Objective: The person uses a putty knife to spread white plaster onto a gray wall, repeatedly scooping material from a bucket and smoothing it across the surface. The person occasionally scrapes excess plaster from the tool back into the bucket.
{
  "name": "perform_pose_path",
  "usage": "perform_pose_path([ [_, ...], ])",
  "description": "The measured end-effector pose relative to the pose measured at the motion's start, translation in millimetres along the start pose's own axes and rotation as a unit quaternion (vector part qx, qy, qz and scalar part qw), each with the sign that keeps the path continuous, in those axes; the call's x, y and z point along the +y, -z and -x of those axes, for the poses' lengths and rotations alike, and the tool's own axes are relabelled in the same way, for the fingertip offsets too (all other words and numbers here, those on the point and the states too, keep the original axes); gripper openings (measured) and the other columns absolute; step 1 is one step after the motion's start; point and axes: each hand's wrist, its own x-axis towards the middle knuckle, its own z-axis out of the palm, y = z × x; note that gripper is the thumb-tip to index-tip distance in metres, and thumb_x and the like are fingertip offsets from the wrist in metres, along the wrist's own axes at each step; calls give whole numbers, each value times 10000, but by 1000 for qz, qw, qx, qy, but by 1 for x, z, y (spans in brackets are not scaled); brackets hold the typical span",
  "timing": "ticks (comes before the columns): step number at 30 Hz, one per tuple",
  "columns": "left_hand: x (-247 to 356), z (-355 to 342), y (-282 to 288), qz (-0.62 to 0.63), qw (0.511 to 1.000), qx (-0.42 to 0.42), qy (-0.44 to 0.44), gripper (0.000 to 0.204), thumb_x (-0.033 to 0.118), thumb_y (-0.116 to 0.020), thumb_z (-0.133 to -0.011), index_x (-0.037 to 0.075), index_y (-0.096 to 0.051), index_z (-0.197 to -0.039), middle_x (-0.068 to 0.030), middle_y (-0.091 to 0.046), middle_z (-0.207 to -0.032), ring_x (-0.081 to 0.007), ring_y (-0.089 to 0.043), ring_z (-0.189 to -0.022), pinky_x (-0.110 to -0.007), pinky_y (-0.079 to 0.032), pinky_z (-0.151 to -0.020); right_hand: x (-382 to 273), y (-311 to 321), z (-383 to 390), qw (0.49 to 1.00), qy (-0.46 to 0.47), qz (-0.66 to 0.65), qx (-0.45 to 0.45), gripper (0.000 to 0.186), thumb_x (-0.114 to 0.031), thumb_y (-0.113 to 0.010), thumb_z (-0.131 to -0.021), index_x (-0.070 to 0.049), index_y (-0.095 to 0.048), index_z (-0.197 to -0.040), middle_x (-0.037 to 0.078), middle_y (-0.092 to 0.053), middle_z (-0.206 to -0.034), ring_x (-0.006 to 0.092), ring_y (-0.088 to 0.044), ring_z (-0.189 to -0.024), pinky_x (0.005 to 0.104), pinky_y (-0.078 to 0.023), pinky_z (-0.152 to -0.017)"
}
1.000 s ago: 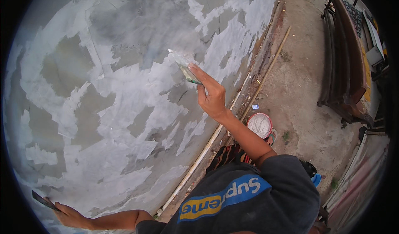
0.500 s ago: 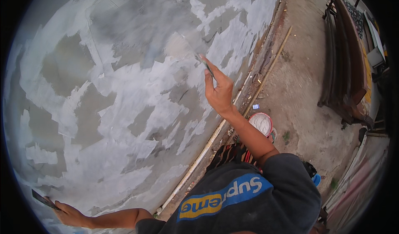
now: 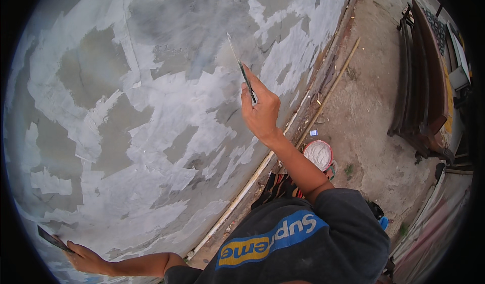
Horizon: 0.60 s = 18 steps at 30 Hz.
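My right hand [image 3: 261, 111] is closed around the dark handle of a putty knife [image 3: 234, 50]. Its thin blade shows nearly edge-on and points up the wall [image 3: 174, 145], close to a bare grey patch; whether it touches the wall I cannot tell. The wall carries uneven smears of white putty over grey cement. Low on the left, my left hand [image 3: 88, 260] grips a second flat, dark-bladed tool [image 3: 52, 239], which looks like a wide scraper, held near the wall surface. Part of that tool's handle is hidden in my fingers.
Below my right forearm, a red-rimmed bucket [image 3: 318, 154] of white putty stands on the ground. A long pole [image 3: 331, 87] and a pale pipe [image 3: 237, 199] run along the wall's foot. Dark wooden benches [image 3: 419, 82] stand to the right, and a small blue-white packet [image 3: 313, 132] lies near the bucket.
My right hand has shifted slightly left, and its putty knife has turned from showing its blade's face to nearly edge-on. My left hand has hardly moved. The view has shifted a little.
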Motion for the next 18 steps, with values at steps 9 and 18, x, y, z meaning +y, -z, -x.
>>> perform_pose_path([
  [9,15,2,10,31,999,8,4,396,259,-406,-965,181,-625,-1285,-80,-651,-1229,-294,-670,-987,-378,-534,-783,-35,-1,43,982,154,-26,-106,591,102,-561,-695,-61,-607,-1260,154,-646,-1203,304,-674,-1011,336,-552,-792],
  [18,4,-5,6,8,1000,-12,-8,400,240,-395,-966,164,-619,-1289,-92,-647,-1231,-309,-658,-1016,-382,-527,-803,27,24,-39,983,-165,55,55,331,-38,-510,-918,33,-584,-1233,197,-693,-899,284,-633,-648,341,-479,-634],
])
